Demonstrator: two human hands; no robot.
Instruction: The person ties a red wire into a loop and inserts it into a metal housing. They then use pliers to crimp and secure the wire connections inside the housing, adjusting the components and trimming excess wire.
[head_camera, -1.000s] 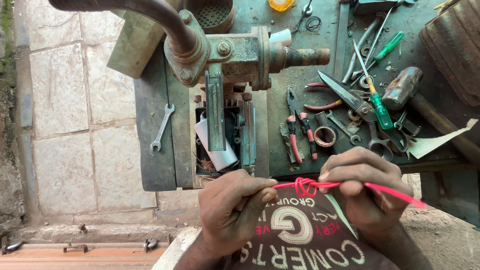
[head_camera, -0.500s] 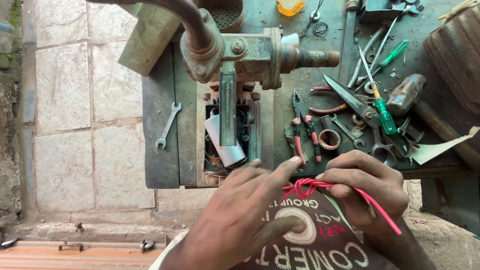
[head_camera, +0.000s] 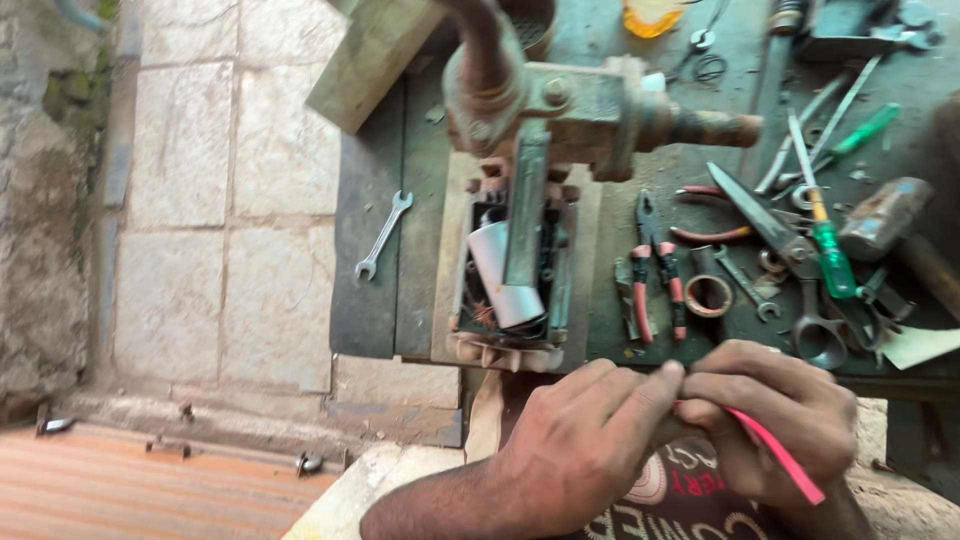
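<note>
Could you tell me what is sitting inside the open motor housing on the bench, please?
Inside the open motor housing a white rolled sheet shows, with copper windings beside it. A grey metal bar crosses over it and covers the rest.

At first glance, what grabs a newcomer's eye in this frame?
Low in the frame, the left hand and right hand pinch a bright red sleeve together. Above them, a rusty press stands over an opened motor, with red-handled pliers among tools on the dark workbench.
</note>
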